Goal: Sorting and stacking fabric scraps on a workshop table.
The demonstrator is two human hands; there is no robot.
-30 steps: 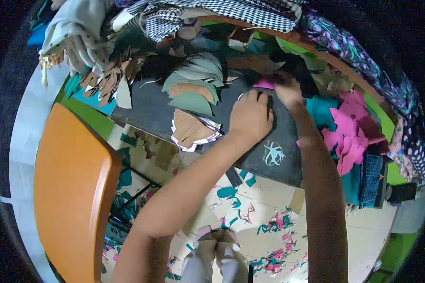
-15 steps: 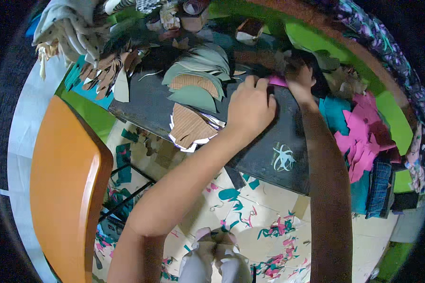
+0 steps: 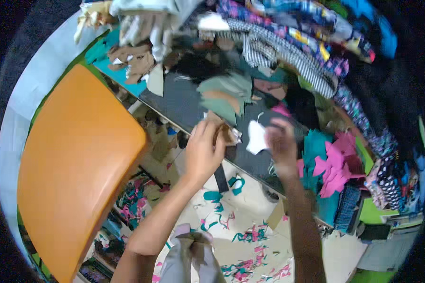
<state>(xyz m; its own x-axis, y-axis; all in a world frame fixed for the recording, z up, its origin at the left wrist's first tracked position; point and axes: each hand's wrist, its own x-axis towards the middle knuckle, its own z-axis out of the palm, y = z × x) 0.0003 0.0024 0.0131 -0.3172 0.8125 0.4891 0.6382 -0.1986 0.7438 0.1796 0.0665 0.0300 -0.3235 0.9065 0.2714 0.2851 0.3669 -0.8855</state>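
On my screen, the pale floor (image 3: 342, 252) looks bright, but the corners go black. The right hand (image 3: 282, 141) is smeary, and the cloths (image 3: 295, 59) up top look fuzzy too. I see a soft shine on the orange chair (image 3: 80, 160). Things bend near the round edge.

One left hand (image 3: 204, 147) and one right hand (image 3: 282, 141) are showing above one dark table (image 3: 251, 162).
At the left hand, one stack of brown and white pieces (image 3: 231, 136) is lying; beside the right hand, one white piece (image 3: 256, 138) is showing. Farther, one fan of grey-green pieces (image 3: 227, 88) is lying. On the right, one heap of pink pieces (image 3: 337, 162) is resting; on the left, one orange panel (image 3: 80, 165) is standing. The floor scraps (image 3: 251, 234) are lying too many to count exactly.
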